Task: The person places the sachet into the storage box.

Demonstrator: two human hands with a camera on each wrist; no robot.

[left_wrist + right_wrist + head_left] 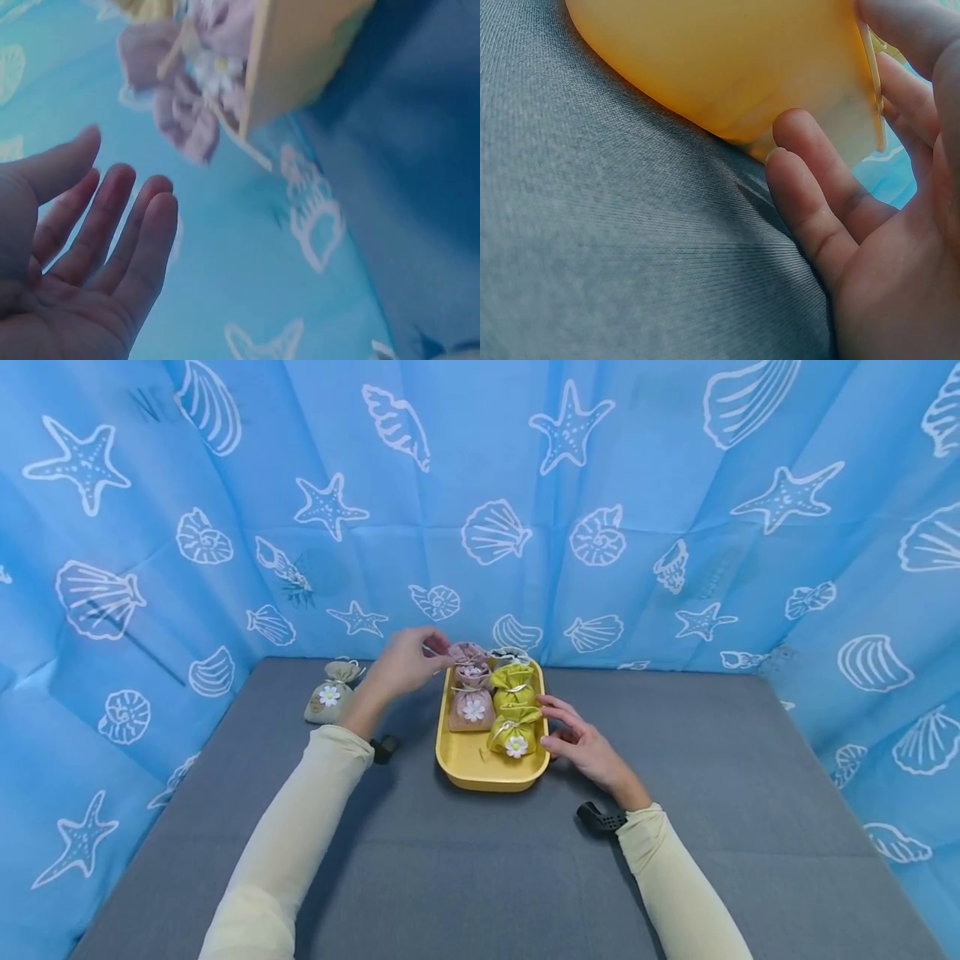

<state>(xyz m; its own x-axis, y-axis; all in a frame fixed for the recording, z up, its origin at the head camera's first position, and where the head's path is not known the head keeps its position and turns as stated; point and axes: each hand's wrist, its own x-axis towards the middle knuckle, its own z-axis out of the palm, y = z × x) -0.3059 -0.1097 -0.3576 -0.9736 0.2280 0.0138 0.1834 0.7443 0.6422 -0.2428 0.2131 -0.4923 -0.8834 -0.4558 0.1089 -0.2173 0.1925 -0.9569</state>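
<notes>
A yellow tray (491, 774) holds small drawstring pouches. Along its left side stand pink pouches (472, 711) with white flowers, and along its right side yellow-green pouches (515, 732). At the back right corner a grey-and-white pouch (510, 655) is partly covered. My left hand (408, 662) hovers by the tray's back left corner, beside the rear pink pouch (187, 105); in the left wrist view its fingers are spread and hold nothing. My right hand (588, 752) lies along the tray's right wall (727, 67), its fingers loosely bent and fingertips right at the wall and rim.
A beige pouch (328, 697) with a white flower stands on the grey table (480, 877), left of the tray and behind my left forearm. A blue curtain (495, 460) with white shells and starfish hangs along the table's back edge and sides.
</notes>
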